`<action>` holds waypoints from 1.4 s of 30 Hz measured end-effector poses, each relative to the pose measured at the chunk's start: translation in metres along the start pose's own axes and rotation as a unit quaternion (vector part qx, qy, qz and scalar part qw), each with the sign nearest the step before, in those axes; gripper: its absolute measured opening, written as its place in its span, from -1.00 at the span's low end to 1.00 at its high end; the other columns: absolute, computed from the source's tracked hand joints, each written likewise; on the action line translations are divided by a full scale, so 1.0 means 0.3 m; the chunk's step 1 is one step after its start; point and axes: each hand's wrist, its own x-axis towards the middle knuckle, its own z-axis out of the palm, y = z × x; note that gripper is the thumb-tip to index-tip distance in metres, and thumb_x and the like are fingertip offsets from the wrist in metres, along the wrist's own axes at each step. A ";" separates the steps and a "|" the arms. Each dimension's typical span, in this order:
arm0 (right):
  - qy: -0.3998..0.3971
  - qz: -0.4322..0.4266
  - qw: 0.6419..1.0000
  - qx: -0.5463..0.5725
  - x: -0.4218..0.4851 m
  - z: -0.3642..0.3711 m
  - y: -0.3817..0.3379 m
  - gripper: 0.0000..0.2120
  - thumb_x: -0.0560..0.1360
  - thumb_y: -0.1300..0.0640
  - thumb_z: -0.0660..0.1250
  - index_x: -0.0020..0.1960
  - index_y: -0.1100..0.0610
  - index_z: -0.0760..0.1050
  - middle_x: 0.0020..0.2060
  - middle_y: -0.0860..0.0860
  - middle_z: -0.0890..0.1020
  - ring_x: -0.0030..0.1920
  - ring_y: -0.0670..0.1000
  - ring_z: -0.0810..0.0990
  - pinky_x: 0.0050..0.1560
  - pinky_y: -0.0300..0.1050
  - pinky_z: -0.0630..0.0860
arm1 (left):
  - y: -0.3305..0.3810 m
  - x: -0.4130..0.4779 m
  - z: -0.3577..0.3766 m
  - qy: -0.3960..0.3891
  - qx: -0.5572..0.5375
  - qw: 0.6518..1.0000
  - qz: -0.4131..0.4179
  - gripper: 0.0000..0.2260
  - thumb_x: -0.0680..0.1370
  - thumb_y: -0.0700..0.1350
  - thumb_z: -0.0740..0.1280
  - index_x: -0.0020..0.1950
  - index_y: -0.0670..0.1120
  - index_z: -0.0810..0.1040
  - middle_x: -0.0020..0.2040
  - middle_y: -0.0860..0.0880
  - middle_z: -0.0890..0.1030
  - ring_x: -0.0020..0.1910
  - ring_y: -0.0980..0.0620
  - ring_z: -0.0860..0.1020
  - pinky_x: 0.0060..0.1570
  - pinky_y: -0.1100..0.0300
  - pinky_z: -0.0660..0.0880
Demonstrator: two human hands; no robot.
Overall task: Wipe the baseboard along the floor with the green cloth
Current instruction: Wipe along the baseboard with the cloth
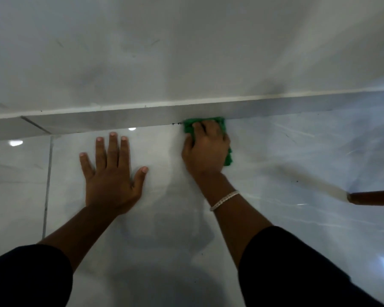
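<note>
A grey tiled baseboard (120, 120) runs across the view where the white wall meets the glossy floor. My right hand (206, 149) grips the green cloth (189, 126) and presses it against the lower edge of the baseboard near the middle. Most of the cloth is hidden under the hand; green shows at the fingertips and beside the palm. A few dark specks sit on the joint just left of the cloth. My left hand (112, 173) lies flat on the floor with fingers spread, holding nothing, a short way left of the cloth.
The floor (297, 151) is shiny pale tile with a grout line (47, 185) at the left. A brown wooden leg or handle (372, 197) enters from the right edge above the floor. The wall (186, 52) fills the upper half.
</note>
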 end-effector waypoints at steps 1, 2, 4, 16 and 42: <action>-0.010 -0.010 1.000 0.026 -0.003 0.000 -0.022 -0.70 0.36 0.08 0.34 0.03 0.20 0.62 0.00 0.19 0.63 0.06 0.22 0.59 0.15 0.17 0.48 | -0.003 0.001 -0.002 -0.004 0.001 1.000 0.002 -0.22 0.53 0.32 -0.05 0.62 -0.11 -0.01 0.65 -0.17 -0.01 0.62 -0.25 -0.05 0.49 -0.40 -0.06; -0.022 -0.036 0.998 0.047 0.002 -0.006 -0.021 -0.71 0.38 0.07 0.35 0.03 0.20 0.62 -0.01 0.17 0.64 0.03 0.21 0.60 0.12 0.15 0.50 | -0.005 0.000 -0.005 -0.007 -0.001 1.000 0.004 -0.22 0.53 0.33 -0.06 0.63 -0.11 -0.01 0.65 -0.16 -0.02 0.62 -0.24 -0.06 0.49 -0.40 -0.06; -0.050 -0.111 0.991 0.048 0.037 -0.036 0.063 -0.73 0.40 0.04 0.34 0.02 0.16 0.63 -0.01 0.15 0.65 -0.04 0.19 0.62 0.01 0.08 0.55 | -0.007 0.001 -0.010 -0.008 -0.007 1.000 0.009 -0.21 0.52 0.34 -0.08 0.63 -0.10 -0.02 0.65 -0.16 -0.03 0.62 -0.24 -0.07 0.49 -0.39 -0.07; -0.062 -0.003 0.996 0.068 0.078 -0.067 0.081 -0.80 0.34 0.15 0.33 -0.07 0.20 0.57 -0.04 0.27 0.58 -0.16 0.27 0.58 -0.09 0.05 0.55 | 0.000 0.012 -0.011 -0.023 0.008 1.000 0.005 -0.23 0.52 0.31 -0.07 0.63 -0.10 -0.04 0.66 -0.15 -0.05 0.62 -0.24 -0.09 0.48 -0.41 -0.07; 0.016 0.168 0.979 0.110 0.174 -0.107 0.197 -0.92 0.38 0.22 0.39 -0.17 0.23 0.56 -0.12 0.24 0.63 -0.12 0.27 0.61 -0.04 0.03 0.52 | 0.018 0.012 -0.007 -0.013 0.009 1.000 0.003 -0.24 0.52 0.28 -0.02 0.62 -0.11 0.01 0.65 -0.15 -0.01 0.62 -0.25 -0.05 0.47 -0.41 -0.04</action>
